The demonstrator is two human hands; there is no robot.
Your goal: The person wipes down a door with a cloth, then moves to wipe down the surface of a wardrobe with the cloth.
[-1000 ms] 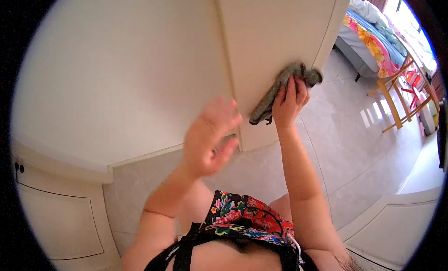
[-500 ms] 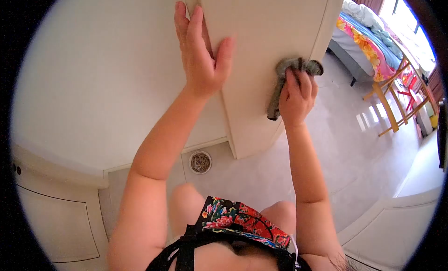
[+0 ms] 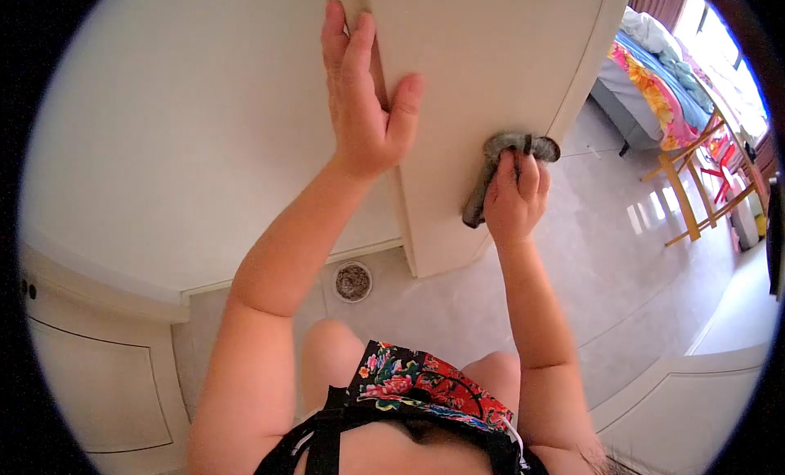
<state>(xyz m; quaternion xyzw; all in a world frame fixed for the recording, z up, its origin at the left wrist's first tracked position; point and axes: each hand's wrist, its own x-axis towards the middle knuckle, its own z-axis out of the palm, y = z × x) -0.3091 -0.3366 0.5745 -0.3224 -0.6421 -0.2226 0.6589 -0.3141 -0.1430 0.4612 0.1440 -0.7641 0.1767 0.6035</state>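
Observation:
My left hand (image 3: 364, 107) is up against the edge of the cream door frame (image 3: 482, 58), fingers stretched and thumb apart. It holds nothing. Lower and to the right, my right hand (image 3: 519, 197) grips a bunched grey-green cloth (image 3: 513, 141) with a dark edge. The cloth is pressed to the face of the frame near its right-hand edge, one end hanging down to the left. My fingers cover its middle.
A round dish of brown bits (image 3: 352, 282) sits on the grey tiled floor by the frame's foot. Cream panelled doors (image 3: 102, 385) stand at both lower sides. Through the doorway are a bed with floral bedding (image 3: 654, 87) and a wooden folding chair (image 3: 683, 197).
My right hand has slid the cloth a short way down the frame. My left hand stays on the frame edge, shifted slightly right in view as the camera moved.

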